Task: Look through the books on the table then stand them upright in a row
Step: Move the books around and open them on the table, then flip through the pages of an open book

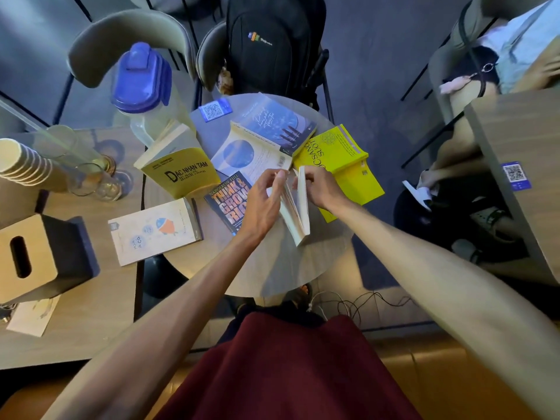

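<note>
Both my hands hold an open cream-paged book above the round table. My left hand grips its left pages and my right hand grips the right side, pages fanned between them. Flat on the table lie a dark "Think & Grow Rich" book, a yellow "Dac Nhan Tam" book, a white book with an orange fish, a pale blue-circle book, a blue book and a bright yellow book.
A blue-lidded water jug, glasses and stacked paper cups stand at the left. A tissue box sits on the left table. A black backpack rests on the far chair. Another person sits at the right.
</note>
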